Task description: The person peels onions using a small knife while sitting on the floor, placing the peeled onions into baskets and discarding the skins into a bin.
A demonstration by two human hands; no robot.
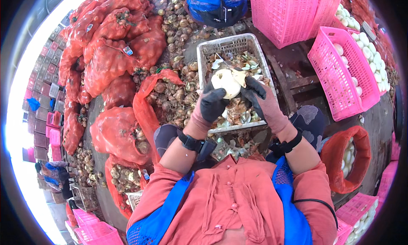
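Note:
A large peeled onion [226,83], pale cream, is held up over a white crate [203,49]. My left hand [212,104], in a dark-palmed glove, is closed around its lower left side. On its right, my right hand [260,96], gloved the same way, pinches a yellowish flap of onion skin [240,77] that is still joined to the onion. Inside the crate lie loose onion skins [250,61] and trimmings. Just beyond the onion a thin, knife-like object shows; whether a hand holds it I cannot tell.
Unpeeled onions [170,98] are heaped left of the crate, beside red mesh sacks [108,71]. To the right stand a pink basket [340,81] with white onions and an open red sack [333,160]. Pink crates [284,15] are stacked ahead, near another person [216,7].

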